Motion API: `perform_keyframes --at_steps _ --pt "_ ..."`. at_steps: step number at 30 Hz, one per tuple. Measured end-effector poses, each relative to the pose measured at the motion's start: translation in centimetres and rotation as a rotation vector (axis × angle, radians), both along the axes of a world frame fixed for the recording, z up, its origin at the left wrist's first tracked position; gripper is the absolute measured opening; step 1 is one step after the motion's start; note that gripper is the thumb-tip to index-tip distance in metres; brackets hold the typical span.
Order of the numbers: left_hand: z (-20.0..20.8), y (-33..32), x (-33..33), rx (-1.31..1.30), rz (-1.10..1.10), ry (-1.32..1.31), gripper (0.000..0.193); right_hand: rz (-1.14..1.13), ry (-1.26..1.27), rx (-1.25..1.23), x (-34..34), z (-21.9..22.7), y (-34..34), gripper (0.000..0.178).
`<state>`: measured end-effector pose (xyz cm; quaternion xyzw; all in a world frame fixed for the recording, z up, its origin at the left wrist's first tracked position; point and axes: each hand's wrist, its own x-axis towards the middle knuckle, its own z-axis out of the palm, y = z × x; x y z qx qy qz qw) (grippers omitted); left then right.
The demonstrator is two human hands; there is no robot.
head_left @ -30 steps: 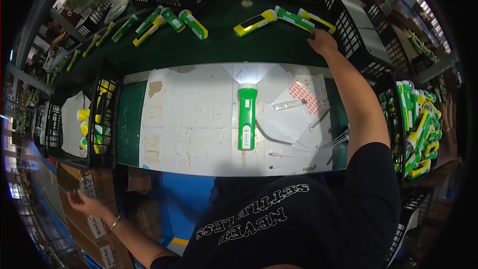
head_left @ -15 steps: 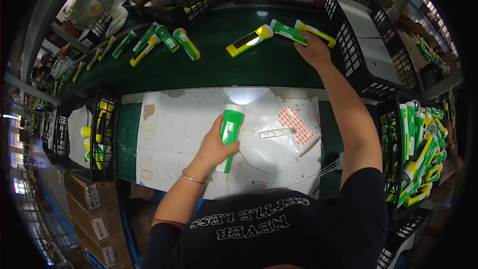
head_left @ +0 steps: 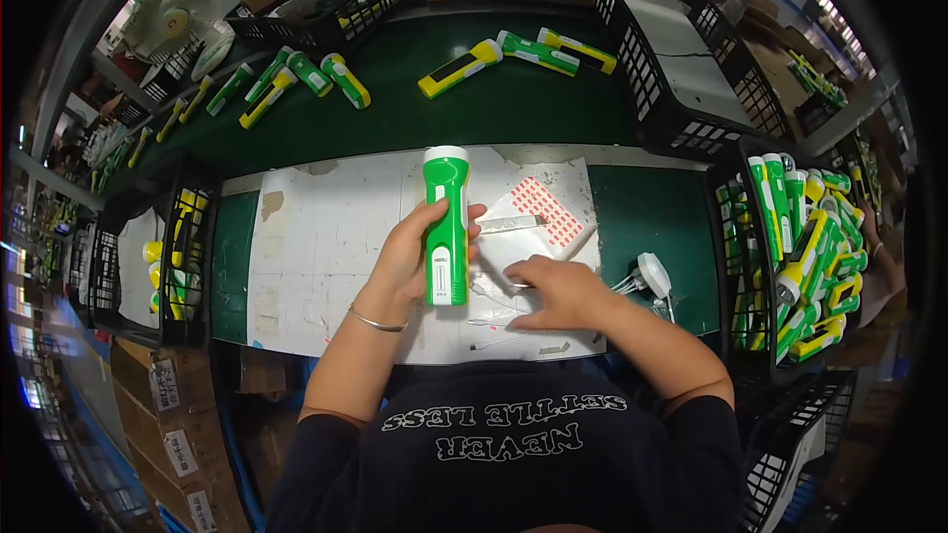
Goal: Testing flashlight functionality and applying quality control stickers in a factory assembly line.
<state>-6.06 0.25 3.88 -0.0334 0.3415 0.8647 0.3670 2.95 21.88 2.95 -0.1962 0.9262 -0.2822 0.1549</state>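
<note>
My left hand [head_left: 403, 255] is closed round a green flashlight [head_left: 447, 227] with a white head rim, held upright in the picture over the white work sheet [head_left: 326, 266]. Its label and switch panel face up. To the right of it my right hand [head_left: 561, 294] hovers low over the sheet, thumb and forefinger apart, with nothing visible between them. Thin white cables [head_left: 494, 323] lie beside and partly under that hand. Just beyond it are a sheet of red stickers [head_left: 549, 211] and a narrow silvery strip [head_left: 511, 224].
Several green and yellow flashlights [head_left: 460, 69] lie across the dark green bench [head_left: 395, 128]. Black crates stand at the left [head_left: 193, 311] and far right [head_left: 637, 84]; another at the right is heaped with flashlights [head_left: 815, 247]. A white round charger [head_left: 653, 274] sits right of the sheet.
My right hand has left the flashlights on the far bench and come back over the sheet. My left hand has turned the flashlight more upright; the bright patch before its head is gone.
</note>
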Motion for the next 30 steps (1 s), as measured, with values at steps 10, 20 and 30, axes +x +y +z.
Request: perform_keyframes --at_steps 10,20,30 --pt "0.9 2.2 2.8 0.109 -0.152 -0.046 0.045 -0.016 0.235 0.043 -4.5 -7.2 -5.5 0.015" --pt "0.0 3.8 3.7 -0.025 -0.075 -0.073 0.037 -0.377 0.393 -0.223 1.4 -1.0 0.8 0.019" --pt "0.2 5.4 5.0 -0.354 0.059 0.398 0.034 -0.128 0.727 0.151 2.3 3.6 -0.8 0.009"
